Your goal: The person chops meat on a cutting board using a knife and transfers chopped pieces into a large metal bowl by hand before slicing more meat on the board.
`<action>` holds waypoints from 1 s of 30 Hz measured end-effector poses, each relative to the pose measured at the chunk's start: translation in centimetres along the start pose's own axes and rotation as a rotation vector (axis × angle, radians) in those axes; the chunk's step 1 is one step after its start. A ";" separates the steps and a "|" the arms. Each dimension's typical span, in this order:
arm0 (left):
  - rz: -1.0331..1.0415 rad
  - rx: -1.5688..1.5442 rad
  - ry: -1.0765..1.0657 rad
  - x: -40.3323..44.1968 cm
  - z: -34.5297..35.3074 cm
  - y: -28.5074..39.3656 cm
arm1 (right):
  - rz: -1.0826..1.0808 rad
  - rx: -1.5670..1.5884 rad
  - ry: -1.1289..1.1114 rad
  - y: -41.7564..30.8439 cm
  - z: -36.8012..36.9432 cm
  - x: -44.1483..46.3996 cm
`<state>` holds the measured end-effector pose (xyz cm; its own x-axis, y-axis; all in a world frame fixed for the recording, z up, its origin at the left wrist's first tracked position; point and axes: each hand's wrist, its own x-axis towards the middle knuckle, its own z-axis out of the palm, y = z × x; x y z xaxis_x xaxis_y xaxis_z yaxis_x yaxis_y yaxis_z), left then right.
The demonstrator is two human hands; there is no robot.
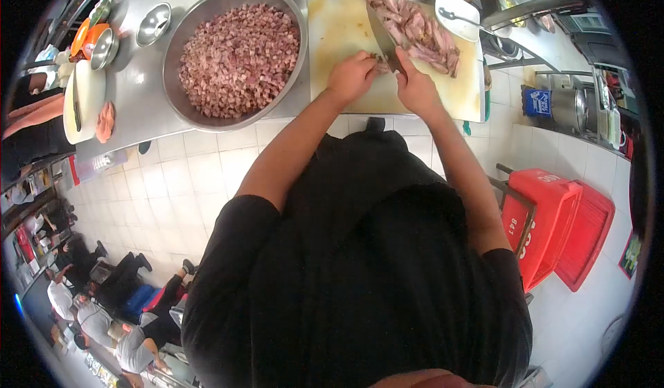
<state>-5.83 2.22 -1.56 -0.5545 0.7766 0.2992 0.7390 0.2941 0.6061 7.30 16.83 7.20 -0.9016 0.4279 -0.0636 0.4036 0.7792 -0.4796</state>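
My left hand (351, 78) pins a small piece of meat (380, 66) on the cutting board (337, 39), left of the knife (382, 34); my right hand's grip (416, 87) closes round its handle (meat strips (422, 28) lie beyond the blade).

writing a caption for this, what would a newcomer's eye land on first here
Probably the wide metal bowl heaped with small pinkish meat cubes, left of the cutting board. Next, the large knife in the right hand, beside a pile of meat strips on the board. The bright red bin stands out at right.
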 end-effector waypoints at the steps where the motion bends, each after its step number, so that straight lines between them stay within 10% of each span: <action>1: 0.006 -0.009 0.014 0.1 0.1 0.1 | -0.030 0.018 0.003 0.1 -0.7 0.3; 30: 0.018 -0.273 0.238 -1.6 -0.6 -0.5 | 0.208 0.121 -0.185 -4.3 -2.6 -0.2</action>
<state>-5.53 0.51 -1.85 -0.6393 0.6196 0.4554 0.6381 0.0971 0.7638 6.15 14.63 11.58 -0.8191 0.4731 -0.3243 0.5710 0.6188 -0.5396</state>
